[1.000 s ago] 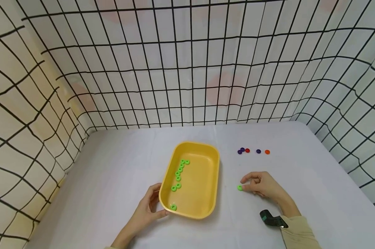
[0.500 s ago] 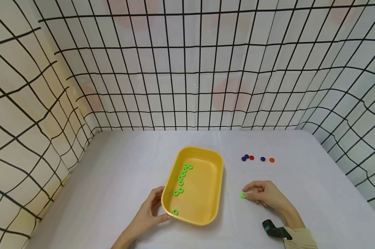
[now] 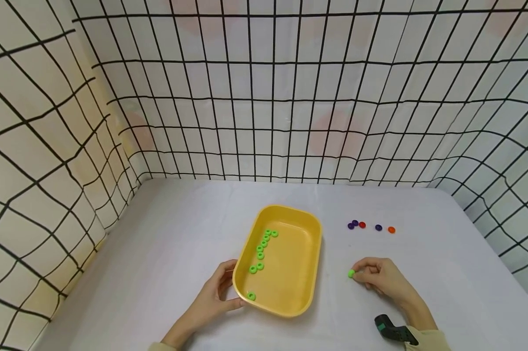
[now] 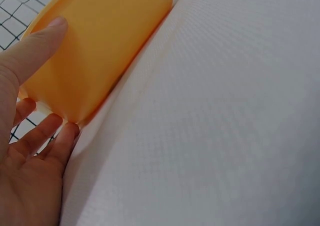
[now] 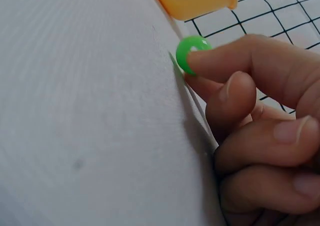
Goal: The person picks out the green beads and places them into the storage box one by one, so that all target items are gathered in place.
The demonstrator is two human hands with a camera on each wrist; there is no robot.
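Observation:
My left hand (image 3: 213,294) holds the near left corner of a yellow plastic tray (image 3: 299,265), thumb on one side and fingers on the other. In the left wrist view the thumb (image 4: 45,43) lies against the tray's outer wall (image 4: 105,40). Several green ring beads (image 3: 260,248) lie inside along its left side, with one bead (image 3: 251,296) alone in the near left corner. To the right of the tray, my right hand (image 3: 384,278) pinches another green bead (image 5: 187,53) between thumb and index finger, close above or on the cloth; which, I cannot tell.
Behind the right hand lie several small beads: purple ones (image 3: 351,226), a red one (image 3: 362,225) and an orange one (image 3: 392,229). White cloth (image 3: 180,219) covers the table. Black netting (image 3: 272,97) over white sheets stands at the back and both sides.
The pinched green bead has turned from lying flat to standing more on edge in the right fingers. The whole view has shifted slightly; the left hand keeps its place on the tray.

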